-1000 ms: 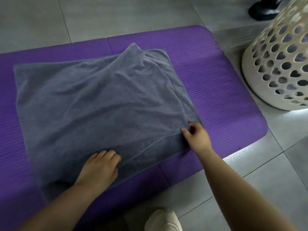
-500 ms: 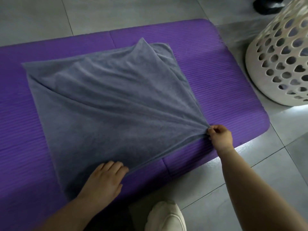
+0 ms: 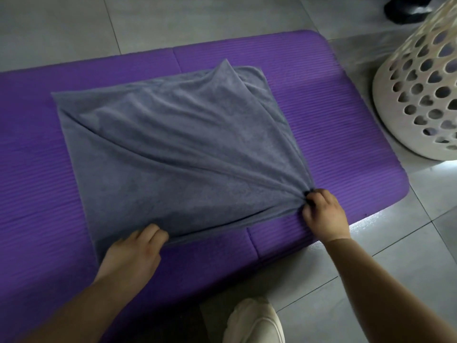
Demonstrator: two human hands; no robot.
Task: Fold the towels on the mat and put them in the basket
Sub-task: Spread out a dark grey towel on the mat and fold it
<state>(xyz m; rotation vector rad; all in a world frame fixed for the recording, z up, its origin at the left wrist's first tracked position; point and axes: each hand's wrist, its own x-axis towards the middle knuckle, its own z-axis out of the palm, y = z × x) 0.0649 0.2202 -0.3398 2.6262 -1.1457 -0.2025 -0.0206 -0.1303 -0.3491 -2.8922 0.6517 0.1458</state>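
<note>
A purple mat [image 3: 321, 107] lies on the tiled floor, with a grey towel [image 3: 173, 149] spread across its middle. A white basket [image 3: 415, 95] stands far right, off the mat. The left hand [image 3: 133, 253] grips the towel's near edge, and the right hand [image 3: 324, 214] pinches its near right corner.

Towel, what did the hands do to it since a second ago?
The right hand, pinching the near right corner of the grey towel, pulled it rightward toward the edge of the mat, stretching long creases across the cloth. The left hand kept holding the near edge. Mat and basket stayed put.
</note>
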